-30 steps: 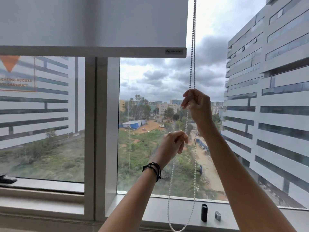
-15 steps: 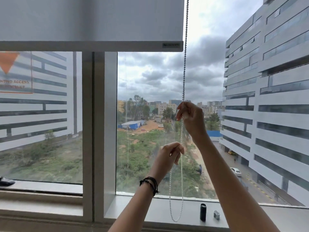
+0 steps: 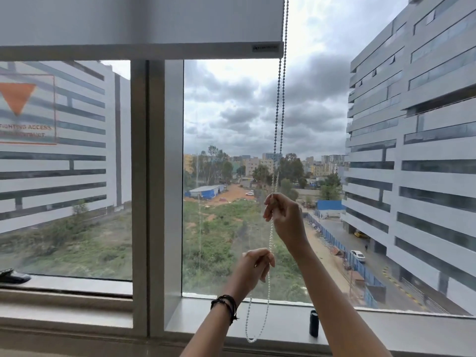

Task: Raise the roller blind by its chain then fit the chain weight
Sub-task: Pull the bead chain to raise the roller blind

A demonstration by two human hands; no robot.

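A white roller blind (image 3: 139,21) covers the top of the window, its bottom bar (image 3: 141,52) high in view. A white bead chain (image 3: 279,112) hangs as a loop from the blind's right end down to the sill. My right hand (image 3: 284,215) pinches the chain at mid height. My left hand (image 3: 253,269), with dark bands on the wrist, pinches the same chain lower down. A black cylindrical chain weight (image 3: 314,323) stands upright on the sill, just right of the loop's bottom and partly behind my right forearm.
A wide grey window sill (image 3: 412,333) runs along the bottom. A vertical window post (image 3: 154,176) stands left of my hands. A dark object (image 3: 13,275) lies on the left ledge. An orange triangle sticker (image 3: 18,99) is on the left pane.
Both hands have moved down along the chain. The blind's bottom bar sits slightly lower in the frame as the camera tilts up. The small grey piece beside the weight is now hidden behind my right forearm.
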